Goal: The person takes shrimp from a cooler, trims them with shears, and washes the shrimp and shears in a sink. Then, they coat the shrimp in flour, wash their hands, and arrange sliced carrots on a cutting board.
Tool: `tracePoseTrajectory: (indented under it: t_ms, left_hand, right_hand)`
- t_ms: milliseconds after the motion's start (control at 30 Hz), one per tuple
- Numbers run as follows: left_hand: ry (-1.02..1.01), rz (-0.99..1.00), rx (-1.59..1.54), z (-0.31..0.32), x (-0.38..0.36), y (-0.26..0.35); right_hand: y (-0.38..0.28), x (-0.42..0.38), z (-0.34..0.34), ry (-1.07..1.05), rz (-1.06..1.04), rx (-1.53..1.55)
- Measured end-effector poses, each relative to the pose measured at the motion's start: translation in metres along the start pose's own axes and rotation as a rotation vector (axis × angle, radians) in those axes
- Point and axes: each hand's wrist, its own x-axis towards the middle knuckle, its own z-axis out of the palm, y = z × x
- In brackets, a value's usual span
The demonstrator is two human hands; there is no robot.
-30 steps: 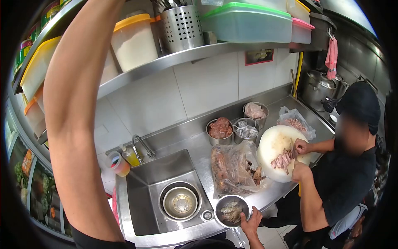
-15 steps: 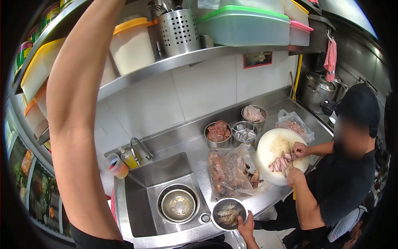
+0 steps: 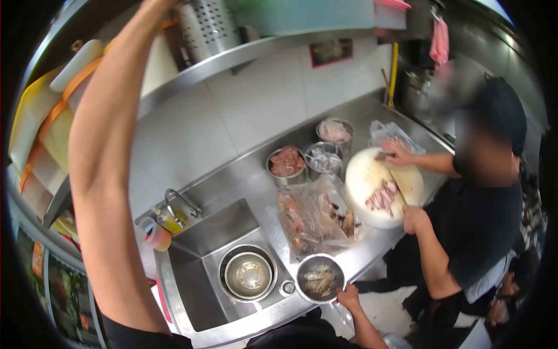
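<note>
My left arm reaches up past the shelf, and the hand itself is cut off by the top edge of the head view. My right hand (image 3: 349,296) is closed at the lower right side of a round metal pan (image 3: 302,289), gripping it near the rim and handle. Greyish pieces that look like shrimp (image 3: 320,280) lie inside the pan. It is held at the counter's front edge, right of the sink (image 3: 197,291). Just behind it sits a clear plastic bag of meat (image 3: 308,218).
A co-worker (image 3: 482,232) cuts pale meat (image 3: 382,198) with a knife (image 3: 399,189) on a round white board (image 3: 363,168). Metal containers (image 3: 286,163) of meat stand along the wall. Metal bowls (image 3: 250,276) sit in the sink, below a faucet (image 3: 183,200). Overhead runs a shelf (image 3: 256,51).
The view has shifted, so the shelf sits higher. My right hand has moved slightly up with the pan. The co-worker's far hand has moved off the cut meat toward the board's back edge.
</note>
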Motion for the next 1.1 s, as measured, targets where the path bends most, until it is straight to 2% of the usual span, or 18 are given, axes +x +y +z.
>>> tracePoseTrajectory:
  t_ms: [67, 133, 167, 233, 267, 367, 400, 467, 500, 533, 567, 600, 667, 733, 800, 933, 1000, 1100]
  left_hand:
    - [-0.311, -0.099, -0.158, -0.012, -0.002, -0.006]
    - [-0.383, -0.009, -0.238, 0.002, 0.0, -0.021]
    - [-0.344, -0.094, -0.327, 0.018, 0.006, -0.032]
    - [-0.13, 0.051, -0.16, 0.01, -0.001, -0.03]
    - [0.119, 0.105, -0.199, 0.013, -0.01, -0.028]
    - [-0.077, -0.02, -0.662, -0.105, -0.128, 0.036]
    - [-0.14, -0.148, -0.892, -0.102, -0.126, 0.031]
    - [0.151, 0.18, -0.892, -0.122, -0.195, 0.039]
    - [-0.038, 0.408, -0.886, -0.11, -0.19, 0.015]
    - [-0.209, 0.432, -1.12, -0.084, -0.227, 0.006]
    - [-0.441, 0.287, -1.405, -0.1, -0.279, 0.025]
    - [-0.831, 0.249, -1.476, -0.12, -0.32, 0.04]
    - [-1.314, 0.183, -1.594, -0.117, -0.401, 0.059]
    - [-1.602, 0.042, -1.655, -0.109, -0.494, 0.079]
    - [-2.076, -0.009, -1.58, -0.124, -0.559, 0.092]
    - [-2.252, -0.282, -1.754, -0.17, -0.639, 0.102]
    - [-2.28, -0.235, -1.713, -0.185, -0.663, 0.093]
    - [-2.449, -0.066, -1.703, -0.216, -0.702, 0.086]
  right_hand:
    - [0.036, 0.017, 0.02, 0.091, -0.071, -0.116]
    - [0.044, 0.013, 0.031, 0.18, -0.087, -0.14]
    - [0.052, 0.014, 0.038, 0.201, -0.072, -0.097]
    - [0.046, -0.007, 0.04, 0.221, -0.028, 0.034]
    - [0.032, -0.023, 0.036, 0.22, 0.005, 0.122]
    - [0.039, -0.051, 0.038, 0.3, -0.002, 0.175]
    - [0.047, -0.061, 0.045, 0.367, -0.025, 0.231]
    - [0.024, -0.102, 0.04, 0.383, 0.026, 0.463]
    - [0.024, -0.117, 0.043, 0.429, 0.053, 0.477]
    - [0.025, -0.129, 0.047, 0.472, 0.06, 0.539]
    - [0.026, -0.141, 0.053, 0.518, 0.063, 0.601]
    - [0.028, -0.153, 0.061, 0.573, 0.092, 0.617]
    - [0.033, -0.184, 0.073, 0.63, 0.036, 0.763]
    - [0.022, -0.221, 0.077, 0.712, 0.152, 0.677]
    - [0.028, -0.252, 0.088, 0.763, 0.231, 0.685]
    - [0.058, -0.321, 0.114, 0.933, 0.374, 0.502]
    - [0.043, -0.345, 0.134, 0.873, 0.425, 0.635]
    - [0.06, -0.39, 0.166, 0.944, 0.437, 0.584]
